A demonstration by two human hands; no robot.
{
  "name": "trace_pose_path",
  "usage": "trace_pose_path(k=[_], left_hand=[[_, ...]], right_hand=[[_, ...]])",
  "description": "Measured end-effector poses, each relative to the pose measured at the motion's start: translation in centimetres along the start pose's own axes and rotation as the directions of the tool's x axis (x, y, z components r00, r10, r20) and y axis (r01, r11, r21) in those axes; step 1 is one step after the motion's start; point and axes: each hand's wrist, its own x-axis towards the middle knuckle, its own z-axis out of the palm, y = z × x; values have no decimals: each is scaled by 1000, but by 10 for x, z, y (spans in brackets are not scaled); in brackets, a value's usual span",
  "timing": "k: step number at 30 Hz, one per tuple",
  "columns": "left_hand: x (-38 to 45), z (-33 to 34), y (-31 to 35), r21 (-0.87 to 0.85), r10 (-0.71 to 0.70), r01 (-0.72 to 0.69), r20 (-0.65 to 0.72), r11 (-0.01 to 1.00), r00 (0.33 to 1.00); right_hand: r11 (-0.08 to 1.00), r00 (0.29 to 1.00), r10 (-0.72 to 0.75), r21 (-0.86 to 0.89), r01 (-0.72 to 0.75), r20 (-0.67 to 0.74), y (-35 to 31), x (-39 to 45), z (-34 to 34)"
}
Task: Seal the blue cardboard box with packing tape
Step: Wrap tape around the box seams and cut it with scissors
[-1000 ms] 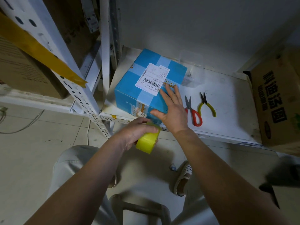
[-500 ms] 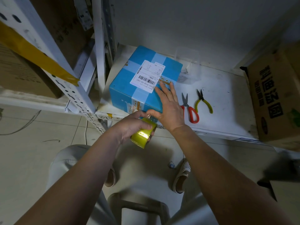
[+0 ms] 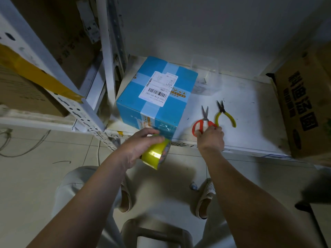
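A blue cardboard box [image 3: 172, 97] with a white barcode label and pale tape strips stands on the white shelf [image 3: 250, 111]. My left hand [image 3: 139, 145] grips a yellow roll of packing tape [image 3: 155, 154] just below the box's near face; a clear strip of tape runs from the roll up onto that face. To the right of the box, my right hand [image 3: 211, 138] has its fingers on the red handles of the scissors [image 3: 202, 124], which lie on the shelf.
Yellow-handled pliers [image 3: 225, 113] lie beside the scissors. A clear plastic tub [image 3: 204, 76] with nails stands behind the box. A brown carton [image 3: 304, 104] fills the shelf's right end. A perforated white rack post [image 3: 71, 97] stands left. A stool [image 3: 155, 233] is below.
My right hand has left the top of the box and moved right to the scissors' handles. My left hand has kept the tape roll near the box's front face.
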Motion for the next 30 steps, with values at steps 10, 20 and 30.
trace_pose_path(k=[10,20,30], left_hand=[[5,4,0,43,11,-3,-167,999,986],[6,15,8,48,-38,47,-181,998,983],[3,19,12,66,-15,27,-173,997,985]], right_hand=[[959,973,202,182,-219,109,-13,5,-6],[834,919,-5,509,-213,393,17,-39,-39],[875,616,-222,433,-216,756,47,-61,-89]])
